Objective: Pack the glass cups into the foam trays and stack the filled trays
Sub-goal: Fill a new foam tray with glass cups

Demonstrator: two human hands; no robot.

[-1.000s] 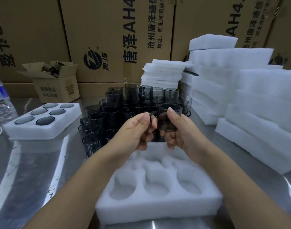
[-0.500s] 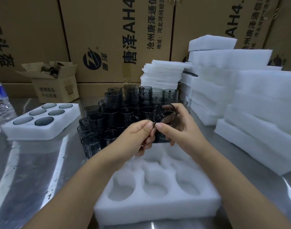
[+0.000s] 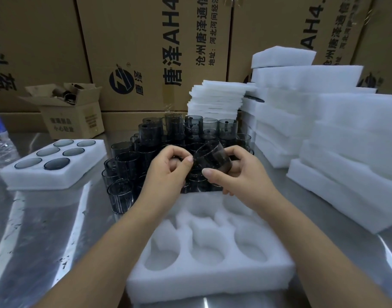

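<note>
Smoky glass cup [image 3: 212, 157] is held tilted in the air, over the far edge of the empty foam tray [image 3: 212, 283]. Right hand [image 3: 241, 174]: fingers curled round the cup's lower end, thumb under it. Left hand [image 3: 168, 172]: thumb and forefinger pinching the cup's upper end. Tray sits at the near edge of the desk [image 3: 46, 230]. Loose cups [image 3: 132, 161] crowd mid-desk, just behind the tray. Filled tray [image 3: 57, 178] toward the left edge. Foam stacks [image 3: 346, 152] along the right edge. Cartons [image 3: 146, 52] behind.
</note>
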